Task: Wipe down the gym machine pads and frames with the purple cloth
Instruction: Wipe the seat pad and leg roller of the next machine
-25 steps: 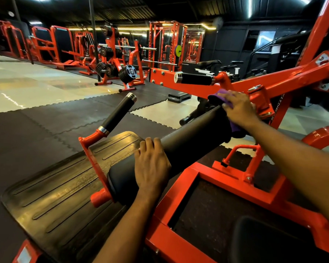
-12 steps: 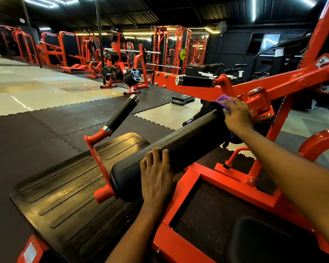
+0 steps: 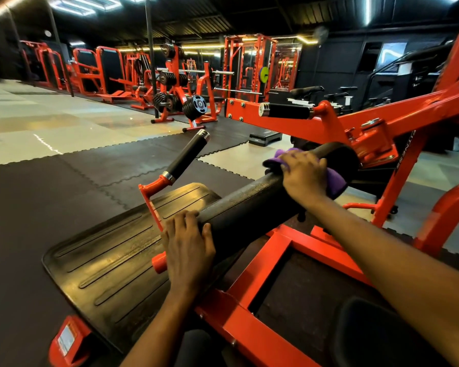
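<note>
Dark rubber floor mats (image 3: 64, 186) and rows of orange gym equipment fill the hall around you.

The fingers (image 3: 302, 158) of your right hand (image 3: 304, 178) are curled over the purple cloth (image 3: 335, 183). They press it onto the top of the black roller pad (image 3: 249, 205), close to the pad's far end. The cloth bunches out from under the hand on both sides: one fold pokes out to the left of your knuckles, and another hangs down past the heel of your palm.

Your left hand (image 3: 188, 247) lies on the near end of the same pad. Its fingers are close together and only lightly bent to follow the curve, with the thumb against the pad's side. It is resting there rather than gripping.

The roller pad runs diagonally between your two hands, rising away from you, and sits on the machine's orange frame (image 3: 270, 263). Just left of the pad's near end, an orange bracket carries a black-gripped handle (image 3: 187, 153) that angles up and away. Beneath that handle lies the ribbed black footplate (image 3: 109, 255), flat on the mats.

Beyond the cloth, a second handle (image 3: 286, 111) sticks out sideways from the sloping orange arm. Farther back, weight plates (image 3: 195, 105) hang on an orange rack, a power rack (image 3: 249, 64) stands behind it, and strip lights (image 3: 72, 6) glow on the dark ceiling.
</note>
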Demonstrator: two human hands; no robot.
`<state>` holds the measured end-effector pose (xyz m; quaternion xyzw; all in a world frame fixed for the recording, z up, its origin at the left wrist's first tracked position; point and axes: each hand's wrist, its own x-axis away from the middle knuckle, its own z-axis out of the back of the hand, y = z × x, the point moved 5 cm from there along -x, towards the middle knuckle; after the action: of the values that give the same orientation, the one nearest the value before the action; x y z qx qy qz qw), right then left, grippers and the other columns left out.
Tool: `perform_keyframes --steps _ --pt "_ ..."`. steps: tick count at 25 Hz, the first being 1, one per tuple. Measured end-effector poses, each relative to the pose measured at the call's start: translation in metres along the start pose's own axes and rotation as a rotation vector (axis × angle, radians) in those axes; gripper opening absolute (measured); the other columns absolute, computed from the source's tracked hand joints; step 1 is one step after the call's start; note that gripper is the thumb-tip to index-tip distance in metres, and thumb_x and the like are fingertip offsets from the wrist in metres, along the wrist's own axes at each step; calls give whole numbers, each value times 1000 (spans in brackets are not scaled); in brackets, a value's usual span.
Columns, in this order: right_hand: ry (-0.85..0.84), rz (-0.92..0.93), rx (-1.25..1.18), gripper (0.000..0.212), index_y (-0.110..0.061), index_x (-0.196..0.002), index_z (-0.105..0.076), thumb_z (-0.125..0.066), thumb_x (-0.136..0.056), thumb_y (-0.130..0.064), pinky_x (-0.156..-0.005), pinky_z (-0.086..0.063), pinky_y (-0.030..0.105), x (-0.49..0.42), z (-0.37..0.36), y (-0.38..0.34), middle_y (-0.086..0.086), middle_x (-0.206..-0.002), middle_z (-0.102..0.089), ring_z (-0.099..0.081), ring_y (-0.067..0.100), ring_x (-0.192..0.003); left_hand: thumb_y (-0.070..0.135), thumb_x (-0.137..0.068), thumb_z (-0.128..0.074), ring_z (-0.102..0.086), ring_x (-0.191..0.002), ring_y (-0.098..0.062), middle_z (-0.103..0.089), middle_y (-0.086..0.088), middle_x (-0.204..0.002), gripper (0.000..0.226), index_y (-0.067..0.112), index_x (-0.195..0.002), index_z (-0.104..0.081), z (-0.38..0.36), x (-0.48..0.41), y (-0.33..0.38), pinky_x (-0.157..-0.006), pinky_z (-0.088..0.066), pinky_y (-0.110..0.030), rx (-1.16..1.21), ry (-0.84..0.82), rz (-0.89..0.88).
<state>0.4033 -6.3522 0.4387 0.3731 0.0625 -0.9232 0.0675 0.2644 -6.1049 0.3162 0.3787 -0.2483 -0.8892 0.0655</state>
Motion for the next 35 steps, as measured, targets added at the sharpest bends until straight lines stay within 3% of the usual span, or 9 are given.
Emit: perform_keyframes --steps 6,11,16,18,23,27,31,33,35 --pt "-50 477 -38 27 -35 -119 -62 -53 -94 -32 -87 -40 44 63 -8 -103 0 -126 -65 -59 28 -108 26 -99 -45 -49 -108 -18 -53 -3 -122 28 15 -124 -54 9 3 -22 -89 -49 -36 69 -93 -69" --pt "-87 -77 -25 34 -34 -126 -62 -53 -95 -24 -103 -32 53 17 -5 -45 2 -134 -60 -45 32 -123 23 -98 -51 -48 -119 -17 -51 -1 -135 40 19 -138 -48 17 6 -30 -99 -49 -39 104 -177 -101" --pt "-52 185 4 40 -30 -132 -56 -49 -94 -20 -96 -36 46 89 -4 -148 4 -133 -61 -49 31 -122 6 -92 -61 -49 -129 -22 -46 -4 -145 60 19 -147 -40 37 2 -43 -92 -56 -32 364 -323 -1" --pt "-54 236 -192 34 -30 -131 -56 -50 -98 -23 -95 -40 45 111 1 -173 1 -130 -63 -53 28 -117 5 -90 -65 -49 -129 -23 -46 -6 -145 65 17 -147 -36 52 -3 -46 -75 -57 -19 457 -306 51" --pt "-281 25 -1149 23 -26 -124 -57 -43 -106 -22 -86 -53 42 113 33 -180 7 -110 -64 -62 18 -99 7 -97 -52 -44 -131 -17 -41 -7 -151 65 28 -152 -25 102 -25 -32 -107 -41 -42 420 -159 3" --pt "-528 -41 -1508 21 -18 -124 -51 -35 -110 -17 -84 -51 24 128 64 -170 6 -112 -56 -59 8 -96 24 -99 -55 -58 -98 -15 -59 2 -114 23 22 -122 -51 117 -49 -1 -90 -52 -41 408 -326 -168" --pt "-570 -289 -1522 43 -25 -123 -60 -33 -105 -53 -98 -48 43 132 60 -138 8 -126 -62 -59 26 -113 32 -98 -54 -59 -70 -20 -62 -3 -82 16 16 -101 -57 121 -56 9 -58 -46 -34 228 -294 -185" --pt "-632 -239 -1352 61 -31 -132 -55 -41 -91 -74 -96 -51 51 133 55 -130 3 -129 -61 -59 25 -115 38 -96 -56 -57 -66 -15 -62 -2 -78 20 18 -93 -61 121 -64 14 -54 -40 -28 116 -330 -168" --pt "-558 -145 -1114 49 -23 -128 -57 -65 -91 -54 -81 -61 44 127 54 -125 3 -116 -66 -66 21 -102 41 -93 -60 -60 -69 -13 -64 -1 -82 20 21 -93 -63 117 -75 12 -58 -47 -28 49 -415 -107"
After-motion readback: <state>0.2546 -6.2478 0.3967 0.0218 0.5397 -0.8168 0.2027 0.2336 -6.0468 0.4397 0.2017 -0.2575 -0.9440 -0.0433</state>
